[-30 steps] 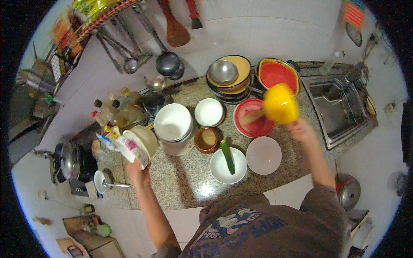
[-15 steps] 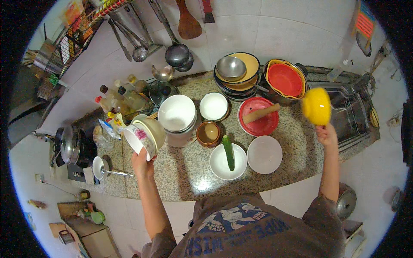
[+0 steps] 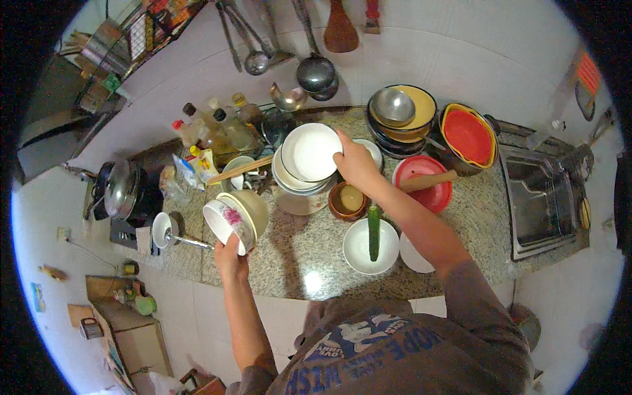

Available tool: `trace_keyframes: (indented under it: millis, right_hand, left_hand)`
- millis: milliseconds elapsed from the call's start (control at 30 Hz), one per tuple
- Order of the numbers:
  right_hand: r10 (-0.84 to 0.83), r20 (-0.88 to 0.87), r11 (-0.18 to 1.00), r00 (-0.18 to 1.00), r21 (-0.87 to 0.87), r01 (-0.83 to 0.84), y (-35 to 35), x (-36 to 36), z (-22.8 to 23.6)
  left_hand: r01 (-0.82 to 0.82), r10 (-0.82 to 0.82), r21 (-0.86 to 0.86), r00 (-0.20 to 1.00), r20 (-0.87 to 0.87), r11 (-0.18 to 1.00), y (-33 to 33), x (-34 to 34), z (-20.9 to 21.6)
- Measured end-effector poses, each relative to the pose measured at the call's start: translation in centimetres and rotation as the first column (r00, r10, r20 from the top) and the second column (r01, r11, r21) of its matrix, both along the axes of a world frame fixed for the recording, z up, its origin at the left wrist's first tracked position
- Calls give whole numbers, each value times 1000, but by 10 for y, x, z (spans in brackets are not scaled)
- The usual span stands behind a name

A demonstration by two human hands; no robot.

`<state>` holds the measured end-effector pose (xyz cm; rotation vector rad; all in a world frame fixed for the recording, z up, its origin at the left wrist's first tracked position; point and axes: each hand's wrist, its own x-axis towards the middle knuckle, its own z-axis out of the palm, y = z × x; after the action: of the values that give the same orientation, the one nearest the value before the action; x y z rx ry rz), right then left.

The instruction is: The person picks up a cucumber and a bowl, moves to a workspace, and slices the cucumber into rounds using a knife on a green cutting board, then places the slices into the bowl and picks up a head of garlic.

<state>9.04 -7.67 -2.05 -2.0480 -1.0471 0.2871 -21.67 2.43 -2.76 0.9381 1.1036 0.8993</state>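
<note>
My left hand [image 3: 232, 258] grips a tilted white bowl with a pink flower pattern [image 3: 230, 216] by its edge, with a cream bowl [image 3: 255, 214] nested against it. Reaching across the counter, my right hand [image 3: 359, 161] pinches the right rim of a bowl with a white inside [image 3: 309, 153], over a stack of pale bowls [image 3: 280, 179]. A brown bowl [image 3: 347, 201] stands below the right wrist. Closer to me, a green cucumber [image 3: 374, 237] lies in a white bowl [image 3: 359, 253]. Another pale bowl [image 3: 415, 255] is partly hidden by my right forearm.
At the back stand sauce bottles [image 3: 230, 131], stacked basins under a metal bowl [image 3: 393, 107], and a pot with a red basket [image 3: 469, 137]. A wooden stick [image 3: 428, 180] rests on a red colander [image 3: 431, 197]. The sink [image 3: 543, 197] is right; a white ladle [image 3: 164, 229] lies left.
My right hand has swung from the sink, where it held a yellow bowl, leftward to the bowl stack. No yellow outside shows now. The left hand still holds its bowls; the view has shifted.
</note>
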Motion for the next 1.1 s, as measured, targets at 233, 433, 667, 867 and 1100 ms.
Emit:
trace_keyframes:
  millis: [233, 433, 667, 867, 1100]
  right_hand:
    - [44, 28, 993, 999, -115, -40, 37, -8, -24]
    - [57, 21, 984, 998, -172, -53, 45, -8, -29]
    - [21, -19, 998, 1000, -67, -22, 33, 3, -37]
    - [-178, -195, 984, 964, -24, 177, -38, 71, -80]
    - [-292, -153, 926, 944, -292, 239, -46, 57, -102]
  left_hand:
    - [-71, 71, 1, 997, -26, 998, -6, -25, -3]
    - [-89, 90, 9, 996, -16, 996, -7, -22, -10]
    - [-10, 10, 11, 1000, -18, 1000, -6, -11, -15]
    - [-35, 35, -8, 999, -21, 999, -10, 5, -11]
    - [130, -128, -50, 991, 40, 990, -12, 31, -14]
